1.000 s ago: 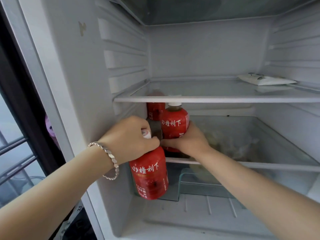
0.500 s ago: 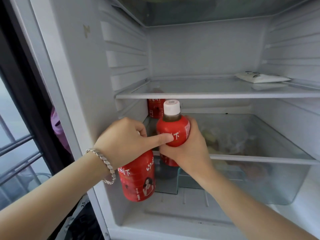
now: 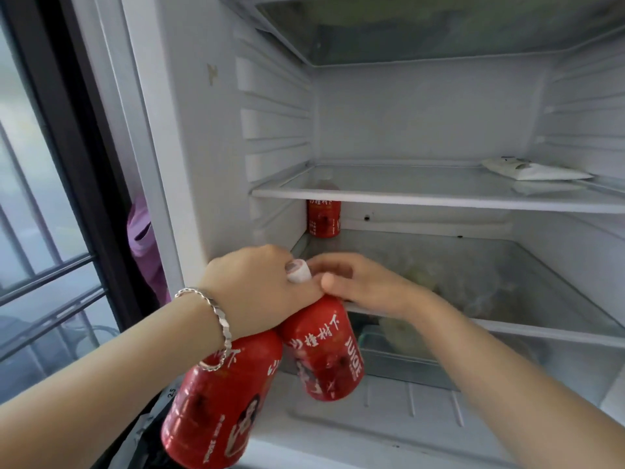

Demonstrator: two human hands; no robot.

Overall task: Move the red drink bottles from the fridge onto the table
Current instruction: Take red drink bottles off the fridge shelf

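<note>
Since half a second ago, both bottles hang out front of the fridge [image 3: 189, 137]. We see the left hand [image 3: 260, 289] clamped on the near bottle [image 3: 220, 404] and the second bottle [image 3: 321, 353]; right hand [image 3: 365, 286] pinches its cap [image 3: 299, 271]. A third bottle [image 3: 323, 218] stands far back-left under the shelf [image 3: 439, 198].
</note>
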